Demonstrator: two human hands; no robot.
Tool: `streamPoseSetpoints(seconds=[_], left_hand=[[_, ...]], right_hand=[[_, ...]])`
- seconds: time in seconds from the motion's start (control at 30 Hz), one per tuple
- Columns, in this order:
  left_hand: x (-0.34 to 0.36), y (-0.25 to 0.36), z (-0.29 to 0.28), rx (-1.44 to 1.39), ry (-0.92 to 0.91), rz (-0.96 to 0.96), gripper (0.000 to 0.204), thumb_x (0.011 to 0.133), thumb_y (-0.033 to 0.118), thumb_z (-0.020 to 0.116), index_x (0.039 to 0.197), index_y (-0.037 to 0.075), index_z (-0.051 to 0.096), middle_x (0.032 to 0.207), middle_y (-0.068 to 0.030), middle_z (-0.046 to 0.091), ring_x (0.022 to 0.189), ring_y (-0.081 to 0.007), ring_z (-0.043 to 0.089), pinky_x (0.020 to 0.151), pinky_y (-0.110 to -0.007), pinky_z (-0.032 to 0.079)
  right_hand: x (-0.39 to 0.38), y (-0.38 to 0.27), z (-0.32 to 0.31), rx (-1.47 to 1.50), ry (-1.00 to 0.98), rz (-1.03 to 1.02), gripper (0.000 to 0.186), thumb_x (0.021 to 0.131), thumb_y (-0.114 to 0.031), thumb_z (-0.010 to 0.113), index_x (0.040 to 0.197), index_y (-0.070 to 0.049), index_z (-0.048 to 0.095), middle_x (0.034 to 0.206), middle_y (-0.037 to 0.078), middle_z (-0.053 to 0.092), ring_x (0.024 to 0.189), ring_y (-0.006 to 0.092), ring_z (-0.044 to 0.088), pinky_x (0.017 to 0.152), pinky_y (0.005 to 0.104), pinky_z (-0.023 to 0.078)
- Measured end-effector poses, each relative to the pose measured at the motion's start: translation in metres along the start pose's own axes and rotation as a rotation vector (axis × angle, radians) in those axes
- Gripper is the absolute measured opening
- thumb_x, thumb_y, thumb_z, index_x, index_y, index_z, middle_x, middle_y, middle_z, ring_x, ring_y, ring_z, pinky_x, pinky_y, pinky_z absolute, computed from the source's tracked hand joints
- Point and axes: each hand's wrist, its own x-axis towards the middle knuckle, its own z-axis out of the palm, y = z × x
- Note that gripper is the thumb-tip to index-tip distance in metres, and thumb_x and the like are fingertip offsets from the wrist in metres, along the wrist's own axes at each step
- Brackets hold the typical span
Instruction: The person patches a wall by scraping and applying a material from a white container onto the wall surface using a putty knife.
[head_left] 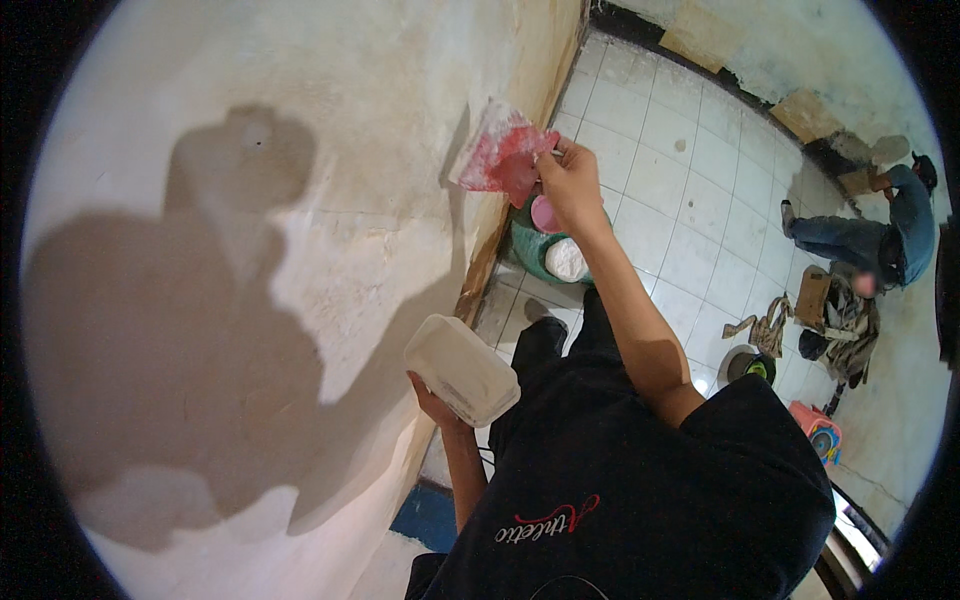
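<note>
My right hand [572, 185] is closed on a red plastic putty spreader [505, 155], pinching it at one corner. White paste is smeared over much of its face. The blade is up by the plastered wall [380, 130]; whether its edge touches, I cannot tell. Lower down, my left hand [436, 408] grips a pale rectangular plastic tub [462, 372] from beneath and the side. The tub's inside looks whitish, with some darker marks at its base. Most of the left fingers are hidden behind it.
On the tiled floor [690, 150] below is a green sack [530, 255] with a pink bowl [545, 214] and white powder [566, 260]. Another person [900, 225] sits by the far wall. Near them lie cloths [850, 330], a bucket [752, 368] and a pink container [815, 430].
</note>
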Motion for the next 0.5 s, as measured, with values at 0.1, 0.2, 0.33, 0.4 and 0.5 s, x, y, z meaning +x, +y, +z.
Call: streamPoseSetpoints(seconds=[0.1,0.2,0.33,0.4,0.5], left_hand=[[0.003,-0.002,0.011,0.06,-0.026,0.022,0.066,0.099,0.057,0.033,0.14,0.006,0.04,0.133,-0.0155,0.051,0.118,-0.0339,0.053,0.1,-0.047,0.045],[-0.006,0.0,0.016,0.09,-0.007,0.052,0.067,0.098,0.058,0.035,0.14,0.006,0.04,0.132,-0.0162,0.051,0.118,-0.0348,0.053,0.1,-0.048,0.045],[-0.005,0.002,0.027,0.094,-0.037,0.045,0.066,0.099,0.056,0.034,0.141,0.005,0.038,0.132,-0.0172,0.051,0.118,-0.035,0.053,0.101,-0.049,0.045],[-0.008,0.002,0.031,0.079,-0.003,0.043,0.065,0.099,0.055,0.034,0.141,0.006,0.038,0.132,-0.0172,0.05,0.118,-0.035,0.053,0.101,-0.049,0.045],[-0.004,0.003,0.031,0.083,0.0,0.04,0.065,0.099,0.055,0.033,0.141,0.006,0.038,0.133,-0.017,0.05,0.118,-0.0349,0.053,0.1,-0.049,0.045]], right_hand=[[0.025,0.084,-0.036,-0.619,0.004,0.081,0.017,0.09,-0.008,0.053,0.092,0.007,0.063,0.072,0.011,0.066,0.064,0.0184,0.066,0.054,0.0303,0.051],[0.011,0.107,-0.013,-0.67,-0.108,0.135,0.017,0.088,-0.008,0.055,0.086,0.007,0.063,0.07,0.013,0.067,0.06,0.0206,0.066,0.054,0.0307,0.052],[0.014,0.114,0.023,-0.494,-0.15,0.058,0.019,0.086,-0.008,0.058,0.081,0.01,0.062,0.072,0.016,0.067,0.061,0.0239,0.068,0.056,0.0328,0.057],[0.003,0.068,0.053,-0.428,-0.175,0.075,0.019,0.085,-0.007,0.059,0.083,0.012,0.061,0.072,0.017,0.067,0.065,0.0244,0.069,0.057,0.0336,0.059],[0.003,0.002,0.071,-0.375,-0.126,0.0,0.023,0.081,-0.012,0.062,0.08,0.011,0.063,0.067,0.018,0.066,0.063,0.0227,0.069,0.057,0.0352,0.057]])
